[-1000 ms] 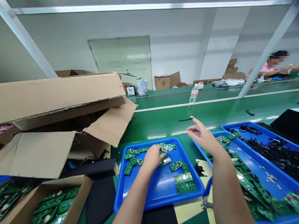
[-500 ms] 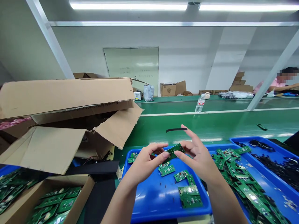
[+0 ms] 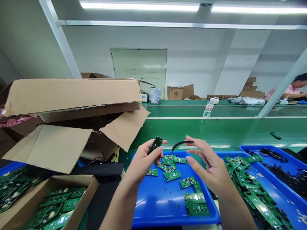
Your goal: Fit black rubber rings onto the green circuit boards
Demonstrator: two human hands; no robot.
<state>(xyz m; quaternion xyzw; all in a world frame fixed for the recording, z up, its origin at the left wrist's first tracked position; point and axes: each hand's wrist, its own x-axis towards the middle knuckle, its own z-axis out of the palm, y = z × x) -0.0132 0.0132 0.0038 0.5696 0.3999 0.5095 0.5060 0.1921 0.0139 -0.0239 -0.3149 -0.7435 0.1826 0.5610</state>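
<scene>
My left hand (image 3: 145, 161) is closed around a small green circuit board (image 3: 155, 144), which it holds tilted above the left part of a blue tray (image 3: 153, 214). A thin, curved black strip (image 3: 178, 144) is carried at the index fingertip of my right hand (image 3: 207, 161) and seems to cling there. The thumb of that hand is apart from the strip, and the other fingers are loosely bent. Below both hands, several green boards (image 3: 172, 175) lie in the tray, along with tiny dark bits.
On the right, one blue tray holds piled circuit boards (image 3: 254, 188) and another holds black parts (image 3: 287, 175). A carton of boards (image 3: 59, 204) stands at lower left, below a large open cardboard box (image 3: 72, 99). A water bottle (image 3: 208, 108) stands farther back; a person sits far right.
My hands have moved apart. The left hand has taken the board leftward and tilted it more upright, and my right fingers have come off it. The black strip now bends more.
</scene>
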